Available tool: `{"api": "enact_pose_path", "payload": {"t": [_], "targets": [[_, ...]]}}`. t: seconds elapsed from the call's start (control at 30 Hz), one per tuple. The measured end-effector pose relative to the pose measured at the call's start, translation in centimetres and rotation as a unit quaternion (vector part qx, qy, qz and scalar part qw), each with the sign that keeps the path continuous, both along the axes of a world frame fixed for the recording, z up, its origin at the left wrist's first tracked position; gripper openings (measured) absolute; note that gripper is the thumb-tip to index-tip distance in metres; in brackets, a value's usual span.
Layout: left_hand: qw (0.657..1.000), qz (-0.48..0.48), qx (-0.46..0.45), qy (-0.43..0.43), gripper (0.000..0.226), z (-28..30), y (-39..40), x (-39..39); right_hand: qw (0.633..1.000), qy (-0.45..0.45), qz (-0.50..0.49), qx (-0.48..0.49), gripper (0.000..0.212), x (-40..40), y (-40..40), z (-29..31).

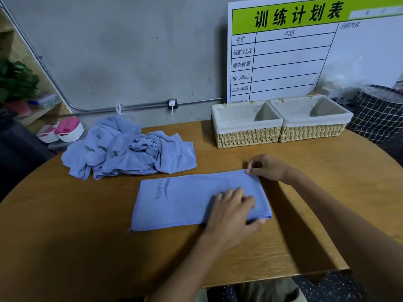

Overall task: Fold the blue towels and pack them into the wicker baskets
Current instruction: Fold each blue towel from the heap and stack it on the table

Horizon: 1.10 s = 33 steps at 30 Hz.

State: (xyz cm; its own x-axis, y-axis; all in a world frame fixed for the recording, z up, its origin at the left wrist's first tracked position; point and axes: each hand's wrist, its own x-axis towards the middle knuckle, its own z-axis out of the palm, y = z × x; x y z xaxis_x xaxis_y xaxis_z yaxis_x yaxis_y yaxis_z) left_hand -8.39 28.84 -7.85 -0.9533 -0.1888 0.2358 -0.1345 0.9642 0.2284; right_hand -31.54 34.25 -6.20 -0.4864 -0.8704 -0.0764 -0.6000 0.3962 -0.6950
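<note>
left hand (232,211) is gripping the folded towel's (185,199) near right corner; right hand (267,167) is pinching its far corner on the tabletop (87,247).

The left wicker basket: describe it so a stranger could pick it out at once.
On the round wooden table, two baskets stand along the far edge below the green-headed chart. The left wicker basket is the one nearer the crumpled towel pile.
</note>
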Motion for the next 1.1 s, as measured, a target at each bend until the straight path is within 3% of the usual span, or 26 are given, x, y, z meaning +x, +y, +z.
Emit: {"api": "enact_pose_path", "payload": {"t": [0.13, 0.37, 0.6, 0.77, 0.8, 0.9, 1.0, 1.1], "targets": [[0.999, 0.023, -0.025, 0.004, 0.045, -0.3, 2.5, -2.7, 0.999, -0.034, 0.021, 0.004, 0.015, -0.3, 0.9, 0.9], [0.996, 0.051, -0.074, -0.001, 0.053, 0.5, 4.7, -4.1, 0.993, -0.088, 0.015, -0.073, 0.009, -0.7, 1.7, 0.2], [0.997, 0.032, -0.067, 0.002, 0.022, 0.7, 5.2, -3.6, 0.981, -0.137, 0.032, -0.136, 0.021, -0.6, 2.5, -0.5], [0.991, 0.073, 0.088, 0.071, 0.03, 1.6, 4.0, -2.1, 0.953, -0.246, 0.024, -0.177, 0.022, -0.3, 3.1, -0.5], [0.983, 0.076, 0.144, 0.083, 0.03, 1.8, 3.6, -1.6, 0.944, -0.267, 0.023, -0.191, 0.022, -0.2, 3.0, -0.5], [0.943, 0.083, 0.29, 0.144, 0.031, 2.5, 2.2, 0.1, 0.922, -0.32, 0.03, -0.216, 0.053, 0.0, 2.5, -0.1], [0.905, 0.094, 0.374, 0.181, 0.031, 2.8, 0.4, 2.4, 0.892, -0.395, 0.086, -0.204, 0.057, 0.1, 1.8, 0.8], [0.88, 0.114, 0.413, 0.206, 0.035, 3.0, -1.7, 5.1, 0.894, -0.392, 0.124, -0.178, 0.066, 0.6, 0.2, 2.2]]}}
